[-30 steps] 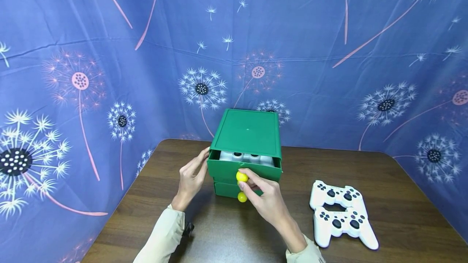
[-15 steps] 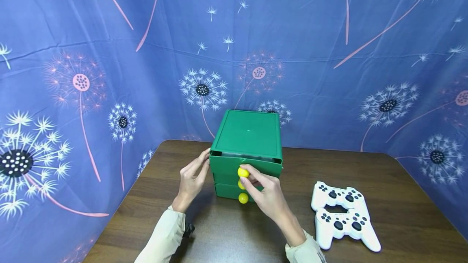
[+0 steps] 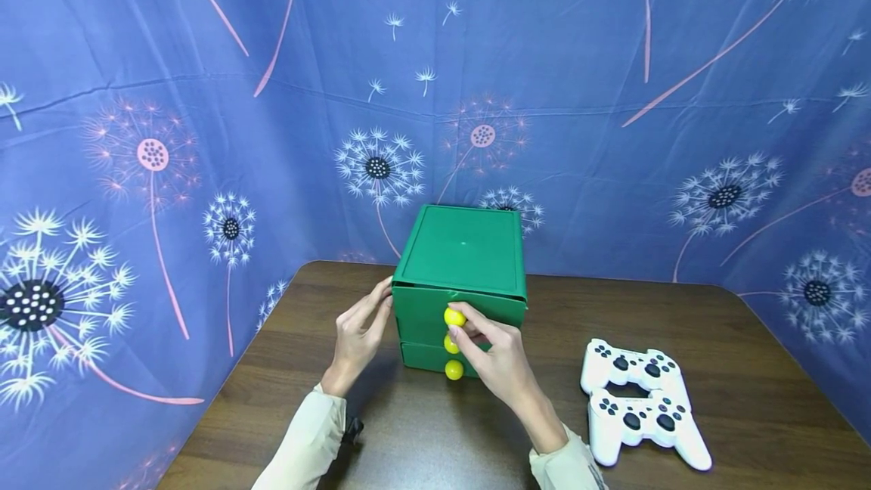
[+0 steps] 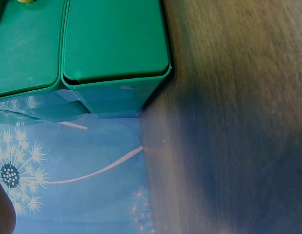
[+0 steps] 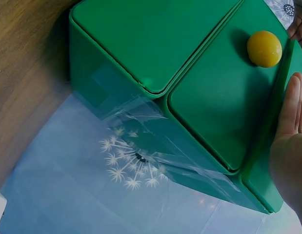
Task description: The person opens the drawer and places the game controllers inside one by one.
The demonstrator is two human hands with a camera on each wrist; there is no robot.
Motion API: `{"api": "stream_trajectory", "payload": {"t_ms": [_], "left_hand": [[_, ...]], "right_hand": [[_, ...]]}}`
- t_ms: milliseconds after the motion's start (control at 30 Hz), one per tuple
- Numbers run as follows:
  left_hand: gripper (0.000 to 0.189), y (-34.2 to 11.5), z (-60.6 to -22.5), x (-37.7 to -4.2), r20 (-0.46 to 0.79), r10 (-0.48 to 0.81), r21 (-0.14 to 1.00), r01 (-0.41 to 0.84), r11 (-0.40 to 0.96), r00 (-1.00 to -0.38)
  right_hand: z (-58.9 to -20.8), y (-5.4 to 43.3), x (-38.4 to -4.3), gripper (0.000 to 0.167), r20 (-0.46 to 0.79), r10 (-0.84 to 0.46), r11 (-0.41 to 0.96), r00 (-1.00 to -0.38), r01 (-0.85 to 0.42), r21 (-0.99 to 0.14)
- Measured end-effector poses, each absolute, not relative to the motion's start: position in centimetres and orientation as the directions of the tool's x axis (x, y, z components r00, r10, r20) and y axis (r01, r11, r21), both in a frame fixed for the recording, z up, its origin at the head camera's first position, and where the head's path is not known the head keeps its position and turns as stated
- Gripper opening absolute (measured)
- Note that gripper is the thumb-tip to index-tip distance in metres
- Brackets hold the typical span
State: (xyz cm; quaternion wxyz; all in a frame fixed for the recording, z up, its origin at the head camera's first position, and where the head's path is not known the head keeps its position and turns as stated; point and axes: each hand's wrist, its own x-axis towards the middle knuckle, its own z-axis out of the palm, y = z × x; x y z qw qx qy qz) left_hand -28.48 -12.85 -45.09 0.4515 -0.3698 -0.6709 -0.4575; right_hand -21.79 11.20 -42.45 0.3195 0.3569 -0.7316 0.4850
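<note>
Passable tbl [image 3: 554, 350] gap betw. green box [image 3: 464, 246] & controllers [image 3: 649, 420]; R fingers [image 3: 480, 320] block top knob [image 3: 453, 317].

We see a bright head view with pale glare on the brown wood-grain tabletop [image 3: 408, 437]; our wrist views look dimmer and softer, shadow falling beside a round, smooth yellow knob [image 5: 264, 48].

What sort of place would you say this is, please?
Probably an indoor tabletop recording or work corner: a brown wood-grain table backed by a creased blue dandelion-print fabric backdrop, bearing a green boxy drawer unit and two white game controllers. The room beyond is hidden.
</note>
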Motion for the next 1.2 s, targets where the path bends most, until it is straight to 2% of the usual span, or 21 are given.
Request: {"api": "stream_trajectory", "payload": {"t_ms": [267,700,967,1200], "left_hand": [[0.056,-12.8,-45.0,-28.4,0.948,0.074,0.272,0.909,0.315,-0.309],[0.05,-12.7,-45.0,-28.3,0.949,0.07,0.271,0.908,0.319,-0.307],[0.055,-12.7,-45.1,-28.2,0.946,0.073,0.281,0.908,0.311,-0.317],[0.051,-12.7,-45.1,-28.2,0.945,0.071,0.283,0.908,0.31,-0.319]], "right_hand": [[-42.3,11.2,-21.9,0.04,0.813,-0.208,0.272,-0.545,-0.83,-0.487],[-42.3,11.2,-22.2,0.04,0.824,-0.202,0.278,-0.529,-0.838,-0.47],[-43.1,11.4,-21.7,0.048,0.838,-0.148,0.298,-0.524,-0.832,-0.468],[-44.6,12.6,-20.8,0.037,0.815,-0.081,0.341,-0.574,-0.784,-0.519]]}}
